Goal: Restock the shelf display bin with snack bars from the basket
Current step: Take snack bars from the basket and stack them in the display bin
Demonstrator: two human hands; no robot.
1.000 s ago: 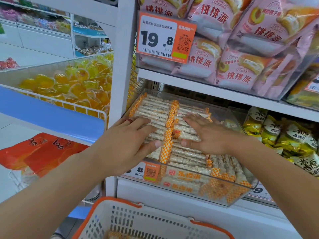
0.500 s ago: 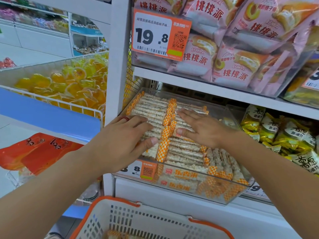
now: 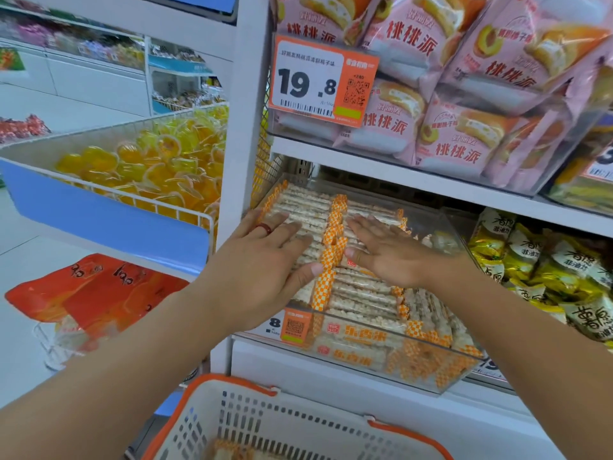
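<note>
- Pink pastry packs [image 3: 441, 94] crowd the shelf at 12 o'clock; basket [image 3: 285, 423] waits at 6.
- Left hand [image 3: 262, 260] and right hand [image 3: 391, 254], fingers straight and spread, press snack bars [image 3: 361, 293] in the bin [image 3: 441, 370].

i see pale, whitish snack bars [image 3: 361, 293] with orange-and-white checkered wrapper ends in a clear bin [image 3: 441, 376]. the basket [image 3: 298, 426] is cream with an orange rim. a red ring [image 3: 264, 228] sits on my left hand [image 3: 262, 260]. above, pink packets [image 3: 464, 94] with red lettering and an orange-and-white price tag [image 3: 323, 81].
</note>
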